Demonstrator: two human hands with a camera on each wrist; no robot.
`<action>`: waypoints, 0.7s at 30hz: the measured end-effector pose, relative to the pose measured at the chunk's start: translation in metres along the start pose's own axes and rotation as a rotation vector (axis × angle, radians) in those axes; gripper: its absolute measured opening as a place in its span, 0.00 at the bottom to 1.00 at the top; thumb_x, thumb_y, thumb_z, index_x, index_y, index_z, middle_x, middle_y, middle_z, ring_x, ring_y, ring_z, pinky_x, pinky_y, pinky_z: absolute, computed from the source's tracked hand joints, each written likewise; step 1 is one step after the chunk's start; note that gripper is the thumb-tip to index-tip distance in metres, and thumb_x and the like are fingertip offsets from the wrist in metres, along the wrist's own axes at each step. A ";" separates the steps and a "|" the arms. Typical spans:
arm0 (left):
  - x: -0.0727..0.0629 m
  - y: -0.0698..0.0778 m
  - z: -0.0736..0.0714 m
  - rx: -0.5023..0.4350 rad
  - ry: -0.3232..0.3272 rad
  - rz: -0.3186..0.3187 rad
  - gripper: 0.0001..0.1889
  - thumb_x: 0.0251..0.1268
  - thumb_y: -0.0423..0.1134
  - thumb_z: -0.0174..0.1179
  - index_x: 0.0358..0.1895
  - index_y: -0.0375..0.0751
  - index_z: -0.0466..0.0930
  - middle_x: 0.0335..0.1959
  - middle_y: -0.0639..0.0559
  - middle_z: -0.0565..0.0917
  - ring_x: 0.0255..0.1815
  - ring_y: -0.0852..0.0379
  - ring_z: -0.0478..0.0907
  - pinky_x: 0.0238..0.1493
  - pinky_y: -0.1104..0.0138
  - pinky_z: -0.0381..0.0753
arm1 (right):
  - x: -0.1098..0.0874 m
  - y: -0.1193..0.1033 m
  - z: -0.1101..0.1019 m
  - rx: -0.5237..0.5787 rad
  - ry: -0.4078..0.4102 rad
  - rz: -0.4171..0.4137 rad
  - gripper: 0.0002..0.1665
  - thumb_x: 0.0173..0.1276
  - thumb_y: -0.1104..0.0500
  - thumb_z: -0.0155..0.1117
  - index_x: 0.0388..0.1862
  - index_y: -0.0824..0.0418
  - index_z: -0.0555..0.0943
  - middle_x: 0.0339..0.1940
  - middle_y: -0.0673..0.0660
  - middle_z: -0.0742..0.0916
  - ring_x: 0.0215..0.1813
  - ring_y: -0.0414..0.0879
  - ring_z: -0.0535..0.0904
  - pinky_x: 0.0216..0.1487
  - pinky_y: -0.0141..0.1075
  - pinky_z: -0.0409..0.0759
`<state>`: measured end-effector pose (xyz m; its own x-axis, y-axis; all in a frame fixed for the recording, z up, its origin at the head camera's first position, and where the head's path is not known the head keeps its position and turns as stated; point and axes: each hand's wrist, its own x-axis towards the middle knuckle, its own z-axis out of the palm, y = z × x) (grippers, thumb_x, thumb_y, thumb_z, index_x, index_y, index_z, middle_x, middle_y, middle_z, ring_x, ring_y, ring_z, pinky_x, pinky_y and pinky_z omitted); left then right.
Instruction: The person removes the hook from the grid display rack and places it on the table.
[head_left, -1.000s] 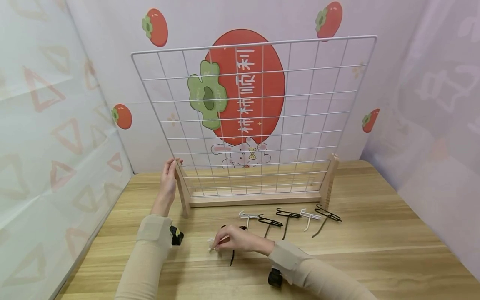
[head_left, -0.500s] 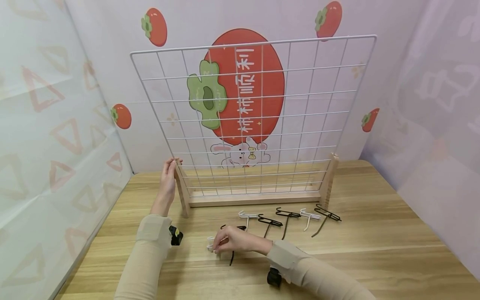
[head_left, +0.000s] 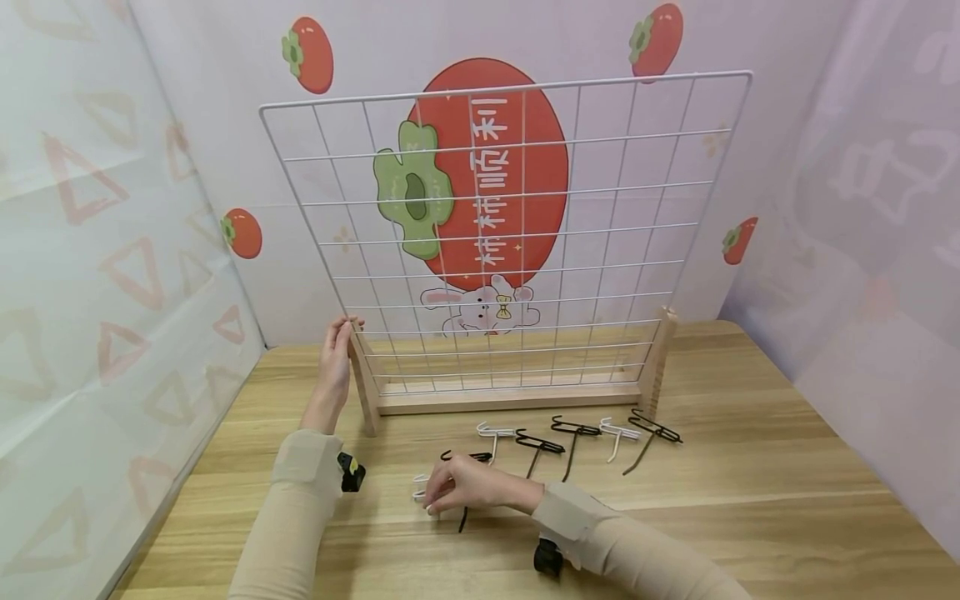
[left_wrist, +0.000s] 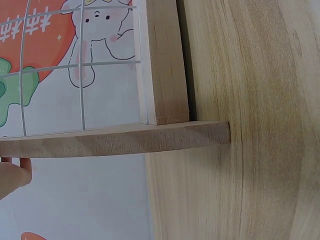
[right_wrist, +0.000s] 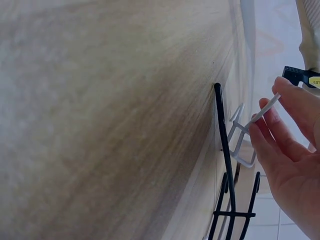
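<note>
In the head view my right hand [head_left: 468,483] is low over the table, pinching a white wire hook [right_wrist: 265,107] by its straight prong between thumb and fingertips. The right wrist view shows the hook's looped end beyond the fingers. A black wire hook [right_wrist: 223,135] lies close beside it, partly hidden under the hand in the head view. My left hand [head_left: 335,358] grips the upper end of the left wooden post [head_left: 363,379] of a stand. That stand carries a white wire grid [head_left: 507,89], upright and leaning. In the left wrist view fingertips touch the post's side.
To the right of the right hand, several hooks lie in a row before the stand, among them a white hook [head_left: 621,430] and a black hook [head_left: 654,427]. The stand's wooden crossbar [head_left: 510,400] spans the table [head_left: 750,517]. Printed cloth walls [head_left: 810,167] surround it.
The right hand has shifted slightly, tilting the white hook so its looped end shows more beside the fingers. The left hand stays on the post.
</note>
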<state>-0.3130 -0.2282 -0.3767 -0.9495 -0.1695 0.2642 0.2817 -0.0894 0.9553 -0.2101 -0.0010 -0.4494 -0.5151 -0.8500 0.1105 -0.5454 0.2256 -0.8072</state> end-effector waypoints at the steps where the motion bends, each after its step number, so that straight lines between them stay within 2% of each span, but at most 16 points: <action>1: 0.000 0.000 0.000 -0.001 0.000 -0.001 0.06 0.70 0.45 0.39 0.42 0.55 0.65 0.50 0.48 0.69 0.55 0.60 0.61 0.56 0.70 0.56 | 0.000 0.000 0.000 0.000 0.002 0.003 0.04 0.54 0.67 0.64 0.30 0.67 0.82 0.32 0.54 0.82 0.37 0.29 0.73 0.41 0.21 0.73; 7: 0.000 0.001 -0.001 0.005 -0.008 -0.007 0.06 0.70 0.46 0.38 0.42 0.54 0.64 0.48 0.52 0.71 0.55 0.60 0.61 0.56 0.70 0.57 | -0.001 0.000 0.002 -0.012 0.002 -0.003 0.04 0.54 0.67 0.64 0.30 0.67 0.82 0.32 0.54 0.83 0.36 0.29 0.75 0.40 0.21 0.73; 11: -0.001 0.002 0.000 -0.003 -0.010 -0.005 0.07 0.70 0.45 0.38 0.43 0.52 0.64 0.45 0.57 0.71 0.55 0.59 0.61 0.56 0.71 0.57 | -0.002 -0.001 0.001 -0.011 -0.010 0.003 0.07 0.55 0.66 0.63 0.33 0.67 0.82 0.34 0.54 0.84 0.36 0.30 0.76 0.40 0.21 0.73; 14: -0.001 0.002 0.000 -0.007 -0.012 -0.007 0.07 0.71 0.44 0.37 0.44 0.51 0.64 0.45 0.56 0.70 0.56 0.58 0.61 0.56 0.71 0.56 | -0.004 -0.001 0.001 -0.010 -0.013 -0.006 0.09 0.56 0.66 0.63 0.36 0.66 0.81 0.35 0.54 0.84 0.36 0.30 0.76 0.39 0.21 0.73; 21: -0.001 0.002 0.000 0.003 -0.015 -0.003 0.06 0.70 0.46 0.39 0.42 0.55 0.65 0.46 0.56 0.70 0.54 0.60 0.61 0.56 0.70 0.56 | -0.009 -0.006 -0.003 0.104 0.045 -0.003 0.09 0.57 0.66 0.62 0.37 0.69 0.80 0.36 0.56 0.84 0.38 0.33 0.78 0.41 0.25 0.75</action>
<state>-0.3118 -0.2281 -0.3753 -0.9524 -0.1540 0.2630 0.2783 -0.0874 0.9565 -0.2045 0.0067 -0.4438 -0.5437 -0.8281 0.1369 -0.4767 0.1704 -0.8624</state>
